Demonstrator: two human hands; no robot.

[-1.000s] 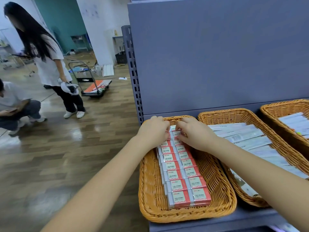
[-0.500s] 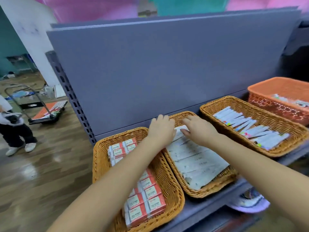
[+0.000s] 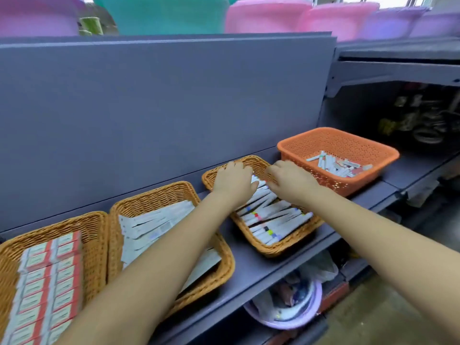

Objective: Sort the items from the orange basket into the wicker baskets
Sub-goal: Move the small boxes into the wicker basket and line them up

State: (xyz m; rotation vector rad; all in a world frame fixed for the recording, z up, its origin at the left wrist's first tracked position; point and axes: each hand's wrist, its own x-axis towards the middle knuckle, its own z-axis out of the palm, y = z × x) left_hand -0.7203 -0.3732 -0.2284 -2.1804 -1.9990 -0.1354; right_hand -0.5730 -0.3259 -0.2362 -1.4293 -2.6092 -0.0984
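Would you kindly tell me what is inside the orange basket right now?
The orange basket holds a loose pile of white packets towards its right side. Its near wall hides the floor in front, so anything lying there is unseen.

Wicker basket (image 3: 281, 247) under both hands: woven, rough. Orange basket (image 3: 373, 155) beside the right hand (image 3: 293, 183): perforated plastic, smooth. Shelf (image 3: 251, 267): matt grey.

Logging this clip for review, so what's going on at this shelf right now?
A person is sorting stock on a grey shelf. Both hands, left hand and right hand, rest on the white packets in the right-hand wicker basket. The orange basket beside it holds loose items not yet sorted. Two more wicker baskets to the left hold red-and-white boxes and white sleeves.
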